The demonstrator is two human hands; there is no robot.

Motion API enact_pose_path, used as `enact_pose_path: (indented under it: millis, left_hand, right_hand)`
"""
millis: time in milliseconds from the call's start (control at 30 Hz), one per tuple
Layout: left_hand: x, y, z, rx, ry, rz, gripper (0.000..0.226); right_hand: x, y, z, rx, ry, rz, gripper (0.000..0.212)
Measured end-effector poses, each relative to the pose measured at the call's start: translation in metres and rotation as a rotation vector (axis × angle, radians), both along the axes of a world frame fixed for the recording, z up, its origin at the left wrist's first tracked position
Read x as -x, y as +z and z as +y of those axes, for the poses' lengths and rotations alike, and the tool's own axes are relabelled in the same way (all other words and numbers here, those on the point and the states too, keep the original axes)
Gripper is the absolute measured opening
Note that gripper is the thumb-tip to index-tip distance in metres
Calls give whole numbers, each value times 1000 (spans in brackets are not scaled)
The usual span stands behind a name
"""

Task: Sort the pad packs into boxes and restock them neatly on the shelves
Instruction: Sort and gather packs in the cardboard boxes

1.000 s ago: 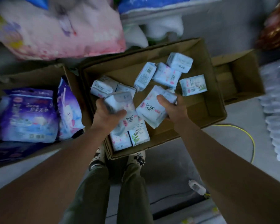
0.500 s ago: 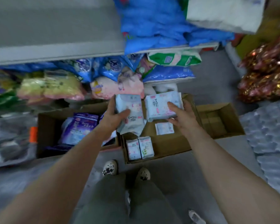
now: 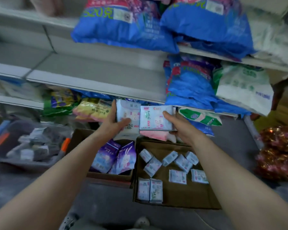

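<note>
My left hand grips a stack of white and pale blue pad packs, thumb across the front. My right hand holds another white pad pack with pink print, with a pink pack under it. Both loads are raised side by side just below the edge of a grey shelf. On the floor below stands an open cardboard box with several small pad packs scattered in it. A second box to its left contains purple pad packs.
Large blue bags and a white and green bag fill the shelves on the right. Yellow and pink packs lie on the lower shelf. A grey bin of items sits at left, shiny red wrappers at right.
Both hands lifted their pad packs out of the box and up to the shelf edge. The view has tilted up from the boxes to the shelves.
</note>
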State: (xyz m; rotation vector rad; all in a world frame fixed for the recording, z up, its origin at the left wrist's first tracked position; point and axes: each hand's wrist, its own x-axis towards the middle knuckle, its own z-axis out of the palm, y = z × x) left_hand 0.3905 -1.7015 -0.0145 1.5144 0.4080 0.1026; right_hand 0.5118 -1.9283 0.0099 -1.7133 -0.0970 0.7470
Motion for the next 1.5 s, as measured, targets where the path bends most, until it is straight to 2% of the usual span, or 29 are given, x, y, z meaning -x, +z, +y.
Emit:
enact_pose_path:
  millis: [267, 433, 567, 600, 700, 767, 900, 1100, 1267, 1500]
  left_hand:
    - [67, 11, 135, -91, 164, -2, 88]
    - [128, 23, 247, -209, 249, -3, 59]
    - [177, 33, 327, -262, 310, 60, 58]
    - [186, 36, 344, -270, 334, 78, 62]
    - [214, 34, 400, -278, 409, 152, 100]
    - [225, 30, 430, -292, 455, 191, 107]
    - [230, 30, 477, -352, 555, 273, 92]
    - [215, 28, 554, -369, 643, 358, 71]
    - [193, 24, 619, -417, 631, 385, 68]
    - [155, -9, 704, -566, 548, 346, 71]
  right_hand:
    - [33, 8, 147, -45, 71, -51, 39]
    - [72, 12, 267, -94, 66, -64, 43]
    - [102, 13, 353, -148, 50, -53, 48]
    - [108, 13, 372, -155, 61, -44, 49]
    - [126, 10, 433, -143, 84, -13, 53]
    - [132, 7, 469, -143, 98, -28, 55]
    - [126, -4, 534, -115, 134, -77, 57]
    - [101, -20, 626, -143, 174, -20, 60]
    - [73, -29, 702, -137, 203, -31, 66]
    - [39, -54, 793, -118, 155, -140, 50]
